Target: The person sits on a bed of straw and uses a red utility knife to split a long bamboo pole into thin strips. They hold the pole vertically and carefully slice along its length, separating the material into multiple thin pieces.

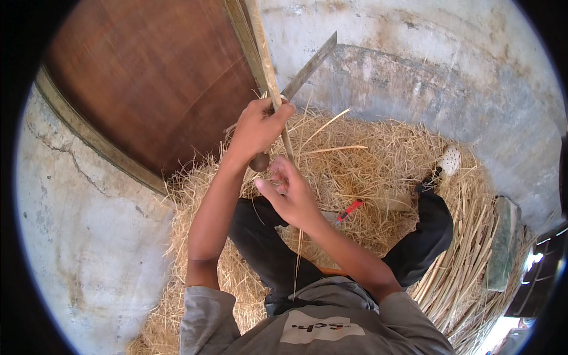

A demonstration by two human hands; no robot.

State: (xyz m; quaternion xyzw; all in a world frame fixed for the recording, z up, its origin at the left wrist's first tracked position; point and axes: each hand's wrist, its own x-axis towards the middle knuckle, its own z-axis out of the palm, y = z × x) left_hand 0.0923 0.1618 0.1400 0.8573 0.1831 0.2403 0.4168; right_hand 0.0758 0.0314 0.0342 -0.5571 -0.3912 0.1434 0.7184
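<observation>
My left hand (255, 131) is closed round the wooden handle (259, 162) of a long straight-bladed knife. Its blade (313, 64) points up and away to the right. A long pale strip, seemingly bamboo (264, 50), crosses the knife at the same hand, its upper end running out past the top of the view. The strip slants down toward my right hand (291, 194), and a thinner length shows below that wrist. Thumb and loosely bent fingers of my right hand stand apart, close below the knife handle; whether they touch the strip is hidden.
Straw-like shavings (378, 148) cover the floor round my legs. Among them lies a red utility knife (350, 210). A bundle of long pale strips (458, 266) rests at the right. A brown door panel (154, 83) and a stained wall (426, 77) stand ahead.
</observation>
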